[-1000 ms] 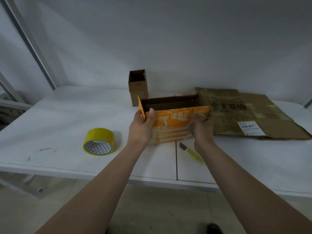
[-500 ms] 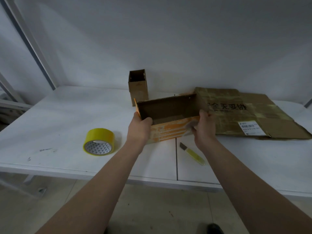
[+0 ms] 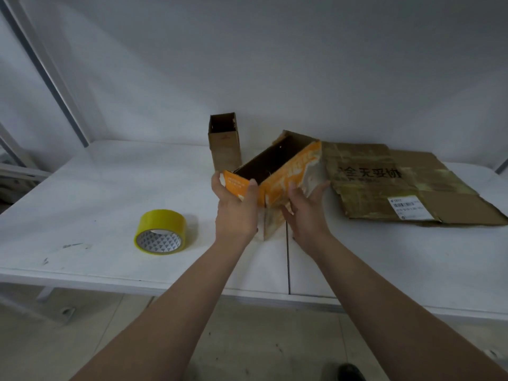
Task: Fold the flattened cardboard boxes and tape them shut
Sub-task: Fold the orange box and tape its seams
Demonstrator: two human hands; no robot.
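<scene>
An orange cardboard box, opened into a long tube with a dark inside, is held above the white table, its length running away from me to the right. My left hand grips its near short end, thumb and fingers around the orange end panel. My right hand cups the long orange side and the pale lower flap from the right. A roll of yellow tape lies on the table to the left. A large flattened brown cardboard box with black characters lies at the right.
A small brown box stands upright with its top open, behind the orange one near the wall. The table's front edge runs below my forearms, with a seam between two tabletops under the box. A slanted metal post rises at the left.
The orange box has been turned from lying broadside to me to pointing away to the right. Both hands shifted their grip with it. The yellow knife on the table is now hidden.
</scene>
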